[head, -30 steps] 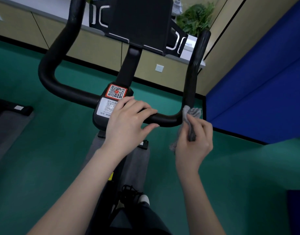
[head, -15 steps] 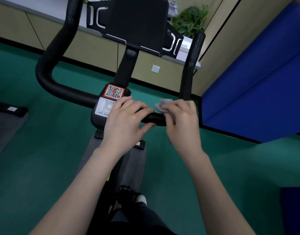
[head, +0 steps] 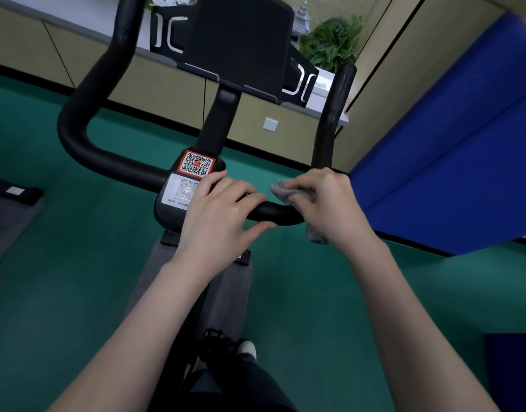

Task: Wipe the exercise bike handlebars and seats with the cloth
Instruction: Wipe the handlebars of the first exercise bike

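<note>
The black U-shaped handlebar (head: pixel 107 162) of the exercise bike fills the middle of the head view. My left hand (head: pixel 220 215) lies over the bar just right of the centre clamp, fingers curled round it. My right hand (head: pixel 330 203) grips a grey cloth (head: pixel 281 190) wrapped over the bar at its right bend, under the right upright. Cloth ends stick out left of the fingers and below the palm. The seat is out of view.
A black console screen (head: pixel 241 46) stands above the clamp, which bears QR-code stickers (head: pixel 196 165). A blue padded wall (head: pixel 452 150) is close on the right. Beige cabinets (head: pixel 166 87) and a plant (head: pixel 333 43) line the back. Green floor lies below.
My right hand with the cloth went from the right bend inward along the bar toward my left hand, then back out toward the bend. My left hand stayed on the bar.
</note>
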The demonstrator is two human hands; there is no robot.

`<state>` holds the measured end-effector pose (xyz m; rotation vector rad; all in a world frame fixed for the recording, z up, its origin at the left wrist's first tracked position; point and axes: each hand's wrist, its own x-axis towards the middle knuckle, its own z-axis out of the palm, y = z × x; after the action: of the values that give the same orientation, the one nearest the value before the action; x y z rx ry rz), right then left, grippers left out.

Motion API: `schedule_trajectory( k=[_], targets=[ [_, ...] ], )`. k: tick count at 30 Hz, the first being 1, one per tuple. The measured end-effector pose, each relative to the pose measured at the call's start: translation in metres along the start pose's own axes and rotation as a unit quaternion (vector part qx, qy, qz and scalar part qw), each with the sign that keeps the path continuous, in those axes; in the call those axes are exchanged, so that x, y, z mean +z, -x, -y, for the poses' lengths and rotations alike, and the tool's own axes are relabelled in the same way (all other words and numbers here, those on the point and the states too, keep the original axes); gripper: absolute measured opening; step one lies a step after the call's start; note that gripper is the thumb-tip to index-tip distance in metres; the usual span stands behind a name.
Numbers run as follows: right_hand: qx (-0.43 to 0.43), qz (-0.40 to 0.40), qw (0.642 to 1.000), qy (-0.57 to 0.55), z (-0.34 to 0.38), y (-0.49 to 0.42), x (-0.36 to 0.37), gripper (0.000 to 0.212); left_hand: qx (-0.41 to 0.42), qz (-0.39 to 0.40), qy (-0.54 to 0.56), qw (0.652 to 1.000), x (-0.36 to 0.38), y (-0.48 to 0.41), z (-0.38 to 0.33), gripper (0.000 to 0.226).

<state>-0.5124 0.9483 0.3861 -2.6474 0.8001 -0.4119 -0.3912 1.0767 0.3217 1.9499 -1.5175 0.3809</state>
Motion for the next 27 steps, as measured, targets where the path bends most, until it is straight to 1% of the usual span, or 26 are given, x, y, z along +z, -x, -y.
schedule_trajectory(
  k=[3, 5, 7, 10, 13, 16, 18, 20, 21, 23, 25, 27],
  targets=[
    [0.006, 0.03, 0.998, 0.058, -0.006, -0.011, -0.002, 0.025, -0.006, 0.011, -0.026, 1.0, 0.001, -0.002, -0.008, 0.041],
    [0.004, 0.067, 0.995, 0.08, -0.004, -0.018, 0.0, 0.027, -0.014, 0.019, -0.026, 0.999, 0.006, -0.005, -0.016, 0.042],
    [0.009, 0.123, 0.989, 0.078, -0.001, -0.026, -0.003, 0.026, -0.043, 0.019, 0.012, 0.999, 0.011, -0.006, -0.022, 0.044],
    [0.002, 0.21, 0.976, 0.059, 0.003, -0.037, -0.016, 0.018, -0.093, 0.017, 0.081, 0.992, 0.016, -0.005, -0.022, 0.043],
    [-0.02, 0.254, 0.966, 0.053, 0.004, -0.044, -0.02, 0.013, -0.109, 0.013, 0.107, 0.988, 0.017, -0.005, -0.022, 0.041],
    [-0.05, 0.271, 0.957, 0.096, -0.003, -0.051, -0.021, 0.019, -0.116, 0.014, 0.115, 0.987, 0.016, -0.008, -0.023, 0.04],
    [-0.054, 0.246, 0.963, 0.1, -0.014, -0.052, -0.022, 0.023, -0.115, 0.013, 0.116, 0.987, 0.016, -0.007, -0.022, 0.04],
    [-0.067, 0.189, 0.977, 0.073, -0.025, -0.044, -0.018, 0.024, -0.11, 0.014, 0.112, 0.987, 0.016, -0.006, -0.022, 0.039],
    [-0.075, 0.143, 0.986, 0.045, -0.029, -0.036, -0.014, 0.025, -0.106, 0.016, 0.109, 0.988, 0.016, -0.006, -0.023, 0.038],
    [-0.085, 0.019, 0.996, -0.036, -0.033, -0.011, -0.002, 0.023, -0.101, 0.021, 0.097, 0.99, 0.016, -0.006, -0.024, 0.036],
    [-0.085, -0.108, 0.985, -0.099, -0.032, 0.016, 0.015, 0.017, -0.101, 0.028, 0.086, 0.991, 0.016, -0.007, -0.026, 0.035],
    [-0.066, -0.212, 0.964, -0.143, -0.028, 0.035, 0.035, 0.015, -0.102, 0.032, 0.084, 0.991, 0.016, -0.007, -0.027, 0.034]
  ],
)
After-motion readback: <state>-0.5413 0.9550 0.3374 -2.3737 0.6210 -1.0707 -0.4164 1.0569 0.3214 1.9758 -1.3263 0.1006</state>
